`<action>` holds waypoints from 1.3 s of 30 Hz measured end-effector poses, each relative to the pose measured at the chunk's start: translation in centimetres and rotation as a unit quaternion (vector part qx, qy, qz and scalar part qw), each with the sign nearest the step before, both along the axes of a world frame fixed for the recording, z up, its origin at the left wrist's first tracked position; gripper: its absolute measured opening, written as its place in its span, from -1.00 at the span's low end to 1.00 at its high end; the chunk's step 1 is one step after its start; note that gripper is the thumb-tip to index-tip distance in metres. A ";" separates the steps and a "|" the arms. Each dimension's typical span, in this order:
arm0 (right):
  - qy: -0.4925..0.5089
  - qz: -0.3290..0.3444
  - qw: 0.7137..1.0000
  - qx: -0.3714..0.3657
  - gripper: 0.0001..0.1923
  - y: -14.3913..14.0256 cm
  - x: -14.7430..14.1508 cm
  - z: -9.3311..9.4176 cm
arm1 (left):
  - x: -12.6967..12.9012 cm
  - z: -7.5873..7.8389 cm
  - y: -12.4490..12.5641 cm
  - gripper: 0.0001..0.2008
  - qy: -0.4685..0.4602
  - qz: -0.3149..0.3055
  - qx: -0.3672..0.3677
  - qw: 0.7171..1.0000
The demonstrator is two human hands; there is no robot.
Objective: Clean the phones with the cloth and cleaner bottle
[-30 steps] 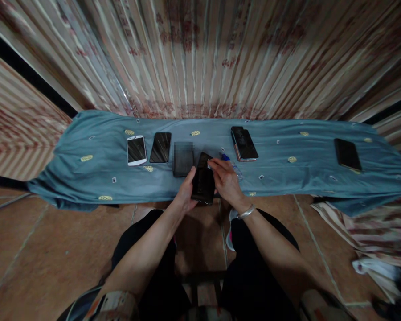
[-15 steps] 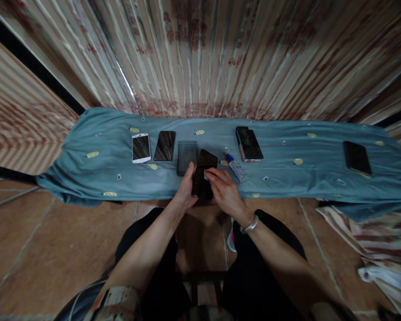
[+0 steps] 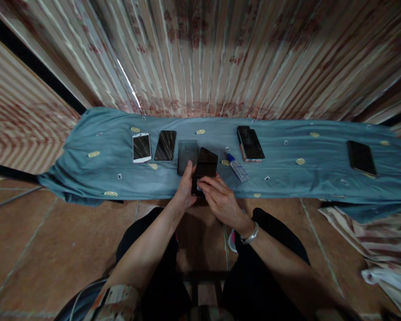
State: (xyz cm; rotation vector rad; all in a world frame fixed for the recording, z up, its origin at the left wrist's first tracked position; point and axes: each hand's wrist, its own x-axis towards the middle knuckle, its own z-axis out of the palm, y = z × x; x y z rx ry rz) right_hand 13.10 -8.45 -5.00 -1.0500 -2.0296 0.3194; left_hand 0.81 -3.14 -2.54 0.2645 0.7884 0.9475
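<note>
My left hand [image 3: 186, 187] is wrapped round the left edge of a black smartphone [image 3: 207, 162], which it holds tilted above the front of the cloth. Over the phone's lower half, my right hand [image 3: 222, 198] is closed in a pinch. A small whitish scrap [image 3: 199, 182], too small to name surely, shows at its fingertips against the screen. Just behind the held phone lies a dark grey phone [image 3: 186, 158], back side up and partly blurred. To the right of my hands, a clear bottle with a blue cap [image 3: 237, 168] lies on its side.
A blue-green cloth [image 3: 287, 178] covers the long narrow bench. On its left are a white phone [image 3: 142, 148] and a black phone [image 3: 165, 146]. A stack of phones [image 3: 251, 143] stands right of centre, another dark phone [image 3: 361, 158] far right. Curtains [image 3: 200, 58] hang behind.
My right hand has slid down and left along the phone's screen, from its middle to its lower part. My left hand keeps its hold on the phone.
</note>
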 end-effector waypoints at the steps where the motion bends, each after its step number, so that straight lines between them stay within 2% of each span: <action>1: 0.002 0.005 1.000 -0.001 -0.62 -0.1 -0.1 0.0 | 0.0 0.0 0.0 -0.42 0.002 -0.002 0.001 1.000; 6: 0.003 0.008 1.000 0.010 -0.64 0.2 0.0 0.2 | 0.3 -0.2 -0.3 -0.41 -0.008 -0.007 0.008 1.000; 13: 0.014 -0.034 0.999 0.000 -0.68 1.8 0.7 0.5 | 0.9 0.0 -0.6 -0.49 -0.023 0.003 -0.011 1.000; 25: 0.026 -0.093 0.995 -0.005 -0.70 4.4 2.3 -0.3 | 1.6 0.2 -1.2 -0.55 -0.036 -0.022 -0.017 0.999; 39: 0.030 -0.142 0.989 0.010 -0.71 7.0 3.8 -0.9 | 1.5 -0.2 -1.8 -0.49 0.003 -0.090 -0.041 0.995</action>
